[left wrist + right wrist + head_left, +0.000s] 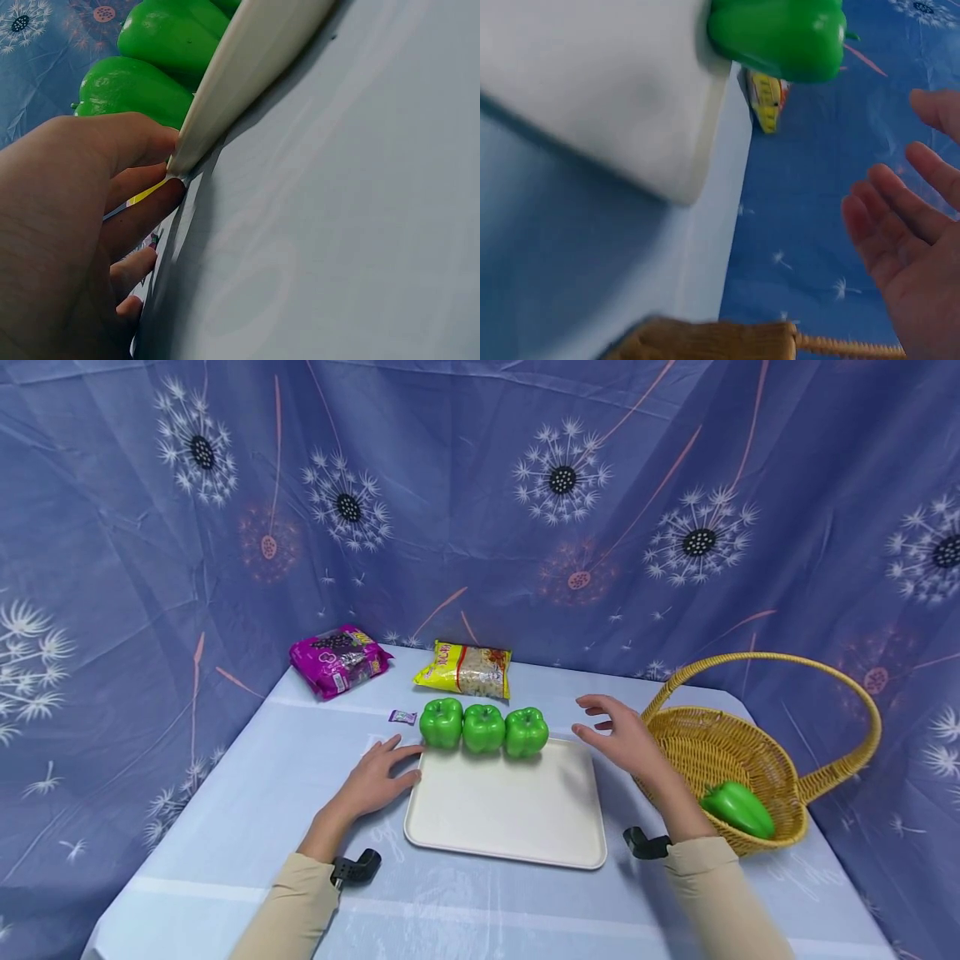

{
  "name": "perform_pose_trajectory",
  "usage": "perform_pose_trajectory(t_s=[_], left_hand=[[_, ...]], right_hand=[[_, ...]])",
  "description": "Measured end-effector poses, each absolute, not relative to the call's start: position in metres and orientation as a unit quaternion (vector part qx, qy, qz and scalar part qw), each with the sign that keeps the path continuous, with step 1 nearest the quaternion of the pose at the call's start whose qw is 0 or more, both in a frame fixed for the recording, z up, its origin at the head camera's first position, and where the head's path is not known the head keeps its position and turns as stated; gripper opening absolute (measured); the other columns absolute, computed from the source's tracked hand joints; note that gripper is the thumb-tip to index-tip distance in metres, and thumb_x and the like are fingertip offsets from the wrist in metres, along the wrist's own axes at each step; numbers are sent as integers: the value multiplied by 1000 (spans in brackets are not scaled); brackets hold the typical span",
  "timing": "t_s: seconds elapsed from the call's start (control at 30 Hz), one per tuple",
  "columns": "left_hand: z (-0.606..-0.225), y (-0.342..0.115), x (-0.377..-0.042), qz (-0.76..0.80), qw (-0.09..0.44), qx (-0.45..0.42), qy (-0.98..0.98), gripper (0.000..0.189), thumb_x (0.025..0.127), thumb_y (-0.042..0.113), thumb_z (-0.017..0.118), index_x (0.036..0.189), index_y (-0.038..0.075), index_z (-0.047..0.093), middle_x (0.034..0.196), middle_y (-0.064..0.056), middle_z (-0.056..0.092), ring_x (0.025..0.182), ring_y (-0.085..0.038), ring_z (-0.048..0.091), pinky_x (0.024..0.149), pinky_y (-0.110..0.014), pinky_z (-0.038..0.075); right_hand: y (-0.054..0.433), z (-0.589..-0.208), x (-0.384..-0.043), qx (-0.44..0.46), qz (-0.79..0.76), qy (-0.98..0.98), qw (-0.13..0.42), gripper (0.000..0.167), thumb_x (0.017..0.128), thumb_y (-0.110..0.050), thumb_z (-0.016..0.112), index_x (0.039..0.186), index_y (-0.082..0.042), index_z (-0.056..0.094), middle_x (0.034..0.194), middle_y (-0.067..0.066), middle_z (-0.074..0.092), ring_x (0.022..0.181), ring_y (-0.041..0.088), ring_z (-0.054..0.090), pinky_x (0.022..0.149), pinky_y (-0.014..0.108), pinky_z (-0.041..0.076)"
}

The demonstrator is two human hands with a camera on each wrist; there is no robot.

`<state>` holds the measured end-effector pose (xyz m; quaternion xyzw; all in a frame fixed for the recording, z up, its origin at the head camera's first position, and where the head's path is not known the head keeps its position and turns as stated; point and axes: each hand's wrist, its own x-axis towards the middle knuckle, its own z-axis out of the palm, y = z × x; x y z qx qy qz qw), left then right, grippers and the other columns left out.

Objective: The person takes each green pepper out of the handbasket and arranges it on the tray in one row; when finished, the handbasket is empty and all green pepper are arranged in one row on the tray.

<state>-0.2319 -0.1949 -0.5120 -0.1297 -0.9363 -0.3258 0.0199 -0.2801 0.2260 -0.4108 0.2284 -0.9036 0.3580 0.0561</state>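
Observation:
Three green bell peppers stand in a row along the far side of a cream tray (504,814): the left pepper (441,724), the middle pepper (483,730) and the right pepper (526,733). My left hand (375,778) lies at the tray's left edge, thumb and fingertips touching its rim with the fingers relaxed. Raised over the tray's far right corner, my right hand (621,737) holds nothing, its fingers spread and loosely bent. To its right, a wicker basket (783,764) contains another green pepper (738,810).
Behind the peppers lies a yellow snack bag (461,670). A purple bag (339,662) sits at the far left of the table (420,918), and a small purple wrapped candy (402,717) lies near the left pepper. The basket's tall handle (847,685) arches up. A blue curtain (450,510) hangs behind.

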Motion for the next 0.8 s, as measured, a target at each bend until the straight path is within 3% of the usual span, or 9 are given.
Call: perform_pose_trajectory(t_s=[0.5, 0.8], left_hand=[[-510, -194, -230, -328, 19, -127, -936, 49, 91, 39, 61, 136, 21, 57, 148, -23, 35, 137, -48, 23, 108, -65, 17], [-512, -194, -230, -326, 13, -123, -937, 49, 92, 41, 61, 137, 22, 56, 149, -23, 34, 137, -49, 22, 107, -65, 18]], right_hand=[[284, -393, -259, 205, 314, -925, 67, 39, 92, -31, 67, 124, -10, 60, 115, 8, 62, 102, 25, 59, 83, 46, 52], [332, -384, -241, 174, 294, -939, 44, 42, 95, -34, 62, 127, -7, 58, 120, 13, 61, 107, 32, 58, 84, 47, 52]])
